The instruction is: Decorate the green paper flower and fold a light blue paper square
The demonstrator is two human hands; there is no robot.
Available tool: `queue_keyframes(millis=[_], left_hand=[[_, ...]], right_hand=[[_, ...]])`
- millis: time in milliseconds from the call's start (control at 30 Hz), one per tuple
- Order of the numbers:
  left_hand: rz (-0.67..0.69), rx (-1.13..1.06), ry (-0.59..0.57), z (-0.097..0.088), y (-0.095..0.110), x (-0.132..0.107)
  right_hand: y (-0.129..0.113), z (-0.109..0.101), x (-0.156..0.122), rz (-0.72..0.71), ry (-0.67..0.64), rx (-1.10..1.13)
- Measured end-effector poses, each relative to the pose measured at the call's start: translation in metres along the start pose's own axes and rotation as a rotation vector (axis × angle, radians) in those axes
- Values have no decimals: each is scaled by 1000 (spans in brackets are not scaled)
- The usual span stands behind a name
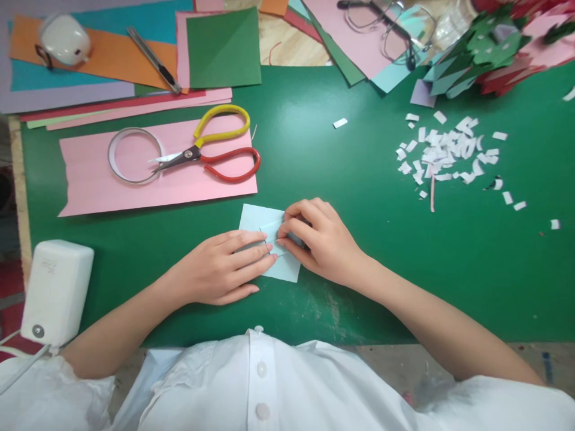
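A small light blue sheet of paper [256, 216] lies on the green tabletop in front of me, with a folded flap on it. My left hand [227, 266] rests on it from the left, fingers stretched out flat and their tips pressing near the fold. From the right, my right hand [324, 242] pinches the flap between thumb and fingers. Its fingers hide part of the paper. Farther off, scissors [191, 154] with one yellow and one red handle lie on a pink paper strip [108, 200], their tips over a roll of tape [111, 157].
White paper scraps [444, 149] are heaped at the right. At the back are coloured sheets [224, 48], a utility knife [150, 54], eyeglasses [386, 24] and red-green paper pieces [498, 48]. A white earbud case [65, 39] sits back left; a white power bank [58, 293] with a cable is near left.
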State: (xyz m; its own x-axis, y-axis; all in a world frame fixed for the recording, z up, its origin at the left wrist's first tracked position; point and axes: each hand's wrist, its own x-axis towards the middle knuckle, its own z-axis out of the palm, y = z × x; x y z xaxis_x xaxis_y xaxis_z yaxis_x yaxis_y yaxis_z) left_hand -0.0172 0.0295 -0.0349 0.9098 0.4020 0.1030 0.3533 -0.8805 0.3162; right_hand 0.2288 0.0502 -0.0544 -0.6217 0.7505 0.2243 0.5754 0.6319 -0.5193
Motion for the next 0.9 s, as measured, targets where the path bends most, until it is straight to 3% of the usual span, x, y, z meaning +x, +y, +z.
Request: queue_keyframes(millis=[400, 633, 900], left_hand=[[4, 64, -14, -3, 2, 3], [-6, 61, -37, -4, 2, 3], [16, 63, -8, -1, 1, 3]], right_hand=[[14, -13, -2, -122, -28, 11], [14, -13, -2, -102, -27, 17], [12, -9, -2, -126, -27, -134]])
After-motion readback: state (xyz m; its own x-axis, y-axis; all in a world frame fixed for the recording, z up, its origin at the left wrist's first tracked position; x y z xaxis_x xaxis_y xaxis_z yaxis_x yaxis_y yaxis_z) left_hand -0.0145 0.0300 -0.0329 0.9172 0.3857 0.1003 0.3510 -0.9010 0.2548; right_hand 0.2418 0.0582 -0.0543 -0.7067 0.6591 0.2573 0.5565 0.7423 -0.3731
